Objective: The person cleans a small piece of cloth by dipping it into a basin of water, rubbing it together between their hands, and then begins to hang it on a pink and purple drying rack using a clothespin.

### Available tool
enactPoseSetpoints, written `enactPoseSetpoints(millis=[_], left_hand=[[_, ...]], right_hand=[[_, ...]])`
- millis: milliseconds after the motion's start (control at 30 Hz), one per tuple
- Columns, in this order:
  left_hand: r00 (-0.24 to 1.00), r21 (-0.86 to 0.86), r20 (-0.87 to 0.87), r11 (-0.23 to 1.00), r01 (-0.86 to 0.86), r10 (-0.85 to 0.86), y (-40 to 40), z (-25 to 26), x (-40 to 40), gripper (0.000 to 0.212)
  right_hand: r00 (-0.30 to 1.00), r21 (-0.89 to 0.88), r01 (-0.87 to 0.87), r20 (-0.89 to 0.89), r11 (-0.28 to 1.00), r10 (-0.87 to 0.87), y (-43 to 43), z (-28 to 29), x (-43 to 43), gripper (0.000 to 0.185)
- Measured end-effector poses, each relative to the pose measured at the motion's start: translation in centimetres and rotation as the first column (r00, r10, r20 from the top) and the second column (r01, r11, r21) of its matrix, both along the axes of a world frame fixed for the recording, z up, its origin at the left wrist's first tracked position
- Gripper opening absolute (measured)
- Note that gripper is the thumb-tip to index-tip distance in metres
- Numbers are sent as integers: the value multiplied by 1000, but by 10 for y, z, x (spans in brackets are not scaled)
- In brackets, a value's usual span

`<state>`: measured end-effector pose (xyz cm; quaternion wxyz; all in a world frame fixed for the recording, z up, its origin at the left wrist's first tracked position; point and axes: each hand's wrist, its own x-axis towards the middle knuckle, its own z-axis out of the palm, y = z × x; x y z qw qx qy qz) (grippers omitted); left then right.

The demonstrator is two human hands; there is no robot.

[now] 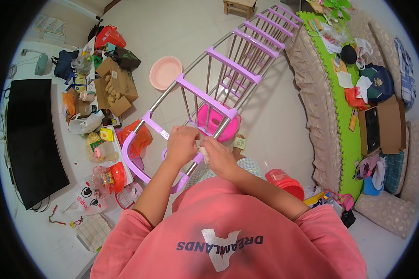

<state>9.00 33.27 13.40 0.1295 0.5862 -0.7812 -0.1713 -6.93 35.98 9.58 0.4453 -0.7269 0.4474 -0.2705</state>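
A multi-tier rack point(192, 93) of lavender plastic crossbars and shiny metal tubes stretches from in front of me towards the far right. My left hand point(182, 144) is curled over the nearest crossbar point(157, 127), and its fingertips and any grip are hidden. Close beside it, my right hand point(220, 157) is at the rack's right-hand tube point(220, 128), pinching a crumpled pale cloth point(204, 154) against it. The rounded lavender end frame point(127, 148) curves around at the near left. Behind the rack's lower tubes is a pink plastic stool point(227, 127).
A pale pink basin point(166, 72) sits on the tiled floor. Near my right side is a red bucket point(284, 183). Left, a cardboard box of potatoes point(125, 82) stands by a cluttered white table point(61, 232) with a television point(35, 139). A sofa with a green foam mat point(330, 118) lines the right.
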Motion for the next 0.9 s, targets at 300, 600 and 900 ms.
enactPoseSetpoints(millis=[300,600,900], left_hand=[[951,107,89,946,-305,296,-8,-2,-12,12],[930,61,135,934,-353,342,-7,-5,-17,8],[932,47,117,936,-349,342,-8,-3,-18,9]], right_hand=[[994,-35,-110,-23,993,109,-35,-16,-21,15],[985,-73,48,-162,996,-59,-54,-22,-29,25],[953,85,-303,35,949,301,-10,-2,-23,40]])
